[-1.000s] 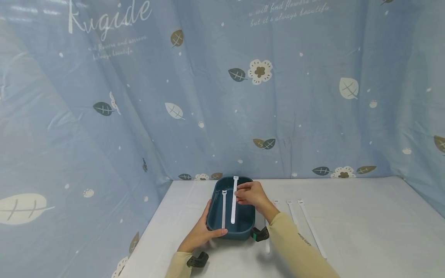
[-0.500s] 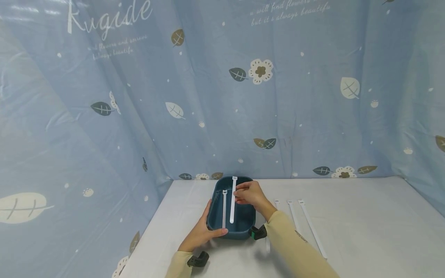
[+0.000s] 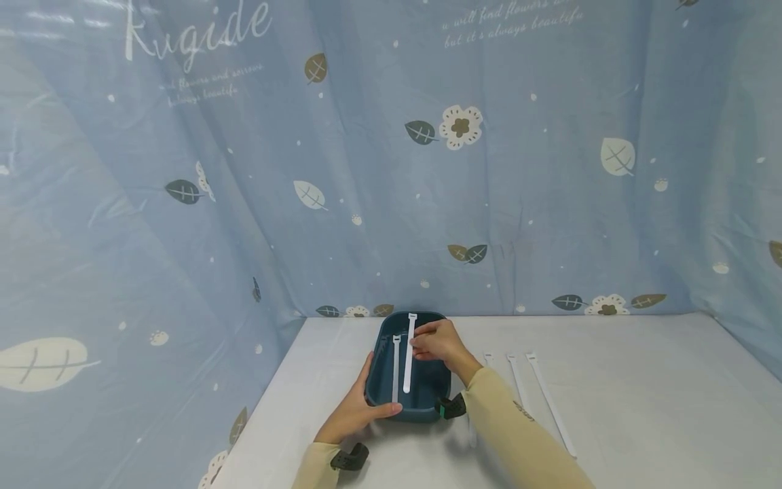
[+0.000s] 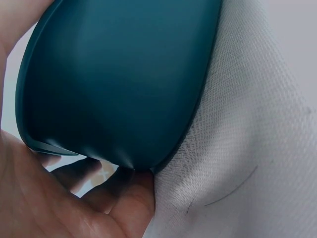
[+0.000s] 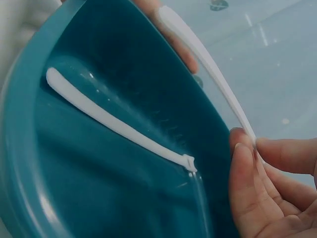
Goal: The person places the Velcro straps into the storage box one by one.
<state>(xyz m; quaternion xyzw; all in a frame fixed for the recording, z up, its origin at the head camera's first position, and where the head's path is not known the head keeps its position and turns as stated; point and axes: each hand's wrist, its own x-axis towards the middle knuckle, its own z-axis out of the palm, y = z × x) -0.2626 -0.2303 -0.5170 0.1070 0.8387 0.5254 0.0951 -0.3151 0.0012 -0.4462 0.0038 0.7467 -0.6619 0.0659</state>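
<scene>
A dark teal plastic bin stands at the back of the white table. My left hand grips its left side, with the thumb over the near rim and the fingers curled along the outer wall. Over the bin's opening my right hand pinches a white cable strap between thumb and fingers. This strap has a slotted head at its far end and a rounded tail toward me. Another such strap lies inside the bin, left of the held one in the head view.
Three more white straps lie on the table right of the bin: a far right one, a middle one and one partly behind the right forearm. A blue curtain with leaf prints hangs behind the table and on its left.
The right hand and its strap have shifted very slightly left over the bin. My left hand keeps its grip, and the other straps lie as before.
</scene>
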